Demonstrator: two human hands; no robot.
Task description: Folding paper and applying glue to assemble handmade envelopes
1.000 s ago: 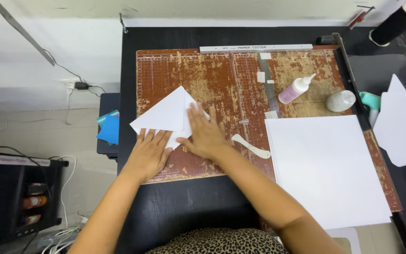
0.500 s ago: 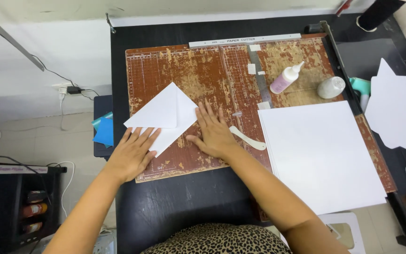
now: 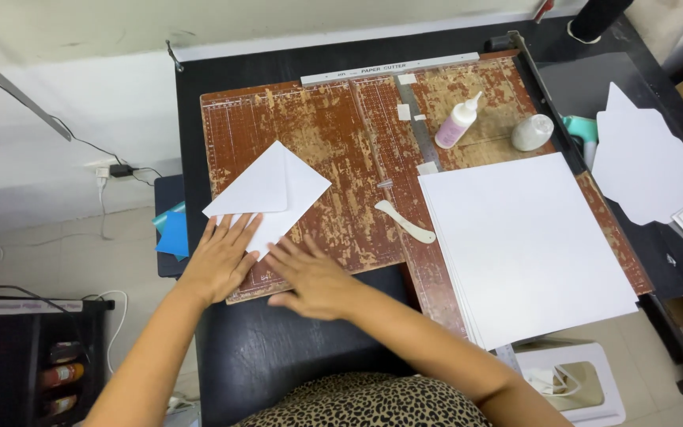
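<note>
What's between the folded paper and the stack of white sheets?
In the head view, a white bone folder lies on the worn brown cutting board between the folded paper and the stack of white sheets; otherwise bare board.

Black table [image 3: 278, 356] under paper cutter [image 3: 341, 158]

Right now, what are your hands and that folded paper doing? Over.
Left hand flat on folded white paper. Right hand open beside it. Bone folder lies clear.

A folded paper [image 3: 269, 194] lies on the cutting board [image 3: 333, 142], left of the paper stack [image 3: 523, 245].
</note>
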